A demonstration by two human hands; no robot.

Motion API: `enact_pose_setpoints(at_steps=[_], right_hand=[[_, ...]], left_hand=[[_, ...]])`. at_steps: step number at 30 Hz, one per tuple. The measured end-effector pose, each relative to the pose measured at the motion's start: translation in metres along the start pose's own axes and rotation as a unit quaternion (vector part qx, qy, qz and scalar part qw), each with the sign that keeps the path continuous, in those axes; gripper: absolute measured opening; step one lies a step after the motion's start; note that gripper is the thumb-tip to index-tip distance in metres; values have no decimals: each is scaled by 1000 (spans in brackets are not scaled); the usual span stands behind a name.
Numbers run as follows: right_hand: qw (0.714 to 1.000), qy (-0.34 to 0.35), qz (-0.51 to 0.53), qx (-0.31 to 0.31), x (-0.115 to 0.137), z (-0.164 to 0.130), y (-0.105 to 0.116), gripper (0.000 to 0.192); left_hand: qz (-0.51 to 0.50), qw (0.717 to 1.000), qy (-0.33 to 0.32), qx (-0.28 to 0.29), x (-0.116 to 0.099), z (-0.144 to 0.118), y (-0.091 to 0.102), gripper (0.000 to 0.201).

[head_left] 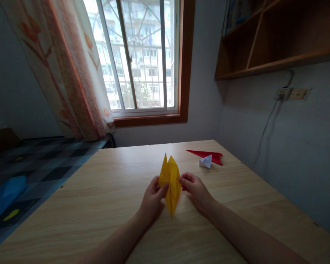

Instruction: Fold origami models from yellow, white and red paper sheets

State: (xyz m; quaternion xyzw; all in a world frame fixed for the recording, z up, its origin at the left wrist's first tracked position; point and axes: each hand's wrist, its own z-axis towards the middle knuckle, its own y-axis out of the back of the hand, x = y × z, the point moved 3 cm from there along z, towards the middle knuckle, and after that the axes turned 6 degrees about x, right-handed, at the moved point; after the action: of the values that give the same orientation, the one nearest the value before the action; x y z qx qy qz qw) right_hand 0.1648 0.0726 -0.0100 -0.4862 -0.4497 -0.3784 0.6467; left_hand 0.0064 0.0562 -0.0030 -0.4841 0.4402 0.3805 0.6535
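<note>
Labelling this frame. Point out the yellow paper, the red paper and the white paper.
yellow paper (pixel 170 183): head view, middle of the folded piece, between the hands.
red paper (pixel 209 154): head view, flat upper face.
white paper (pixel 206 161): head view, its front face.

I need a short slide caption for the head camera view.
Both hands, left hand and right hand, hold a folded yellow paper upright over a wooden table.

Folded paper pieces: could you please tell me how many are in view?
3. The yellow folded paper is pinched between the left hand and right hand. The red folded paper lies far right on the table, with the white folded paper against it.
</note>
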Motion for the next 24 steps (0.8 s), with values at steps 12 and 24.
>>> enact_pose_setpoints(at_steps=[12,24], right_hand=[[983,-84,160,43,-7,0,-9,31],[974,-72,180,117,-8,4,-17,22]], left_hand=[[-125,986,98,46,1,-1,0,37],[-164,978,114,56,9,8,9,27]])
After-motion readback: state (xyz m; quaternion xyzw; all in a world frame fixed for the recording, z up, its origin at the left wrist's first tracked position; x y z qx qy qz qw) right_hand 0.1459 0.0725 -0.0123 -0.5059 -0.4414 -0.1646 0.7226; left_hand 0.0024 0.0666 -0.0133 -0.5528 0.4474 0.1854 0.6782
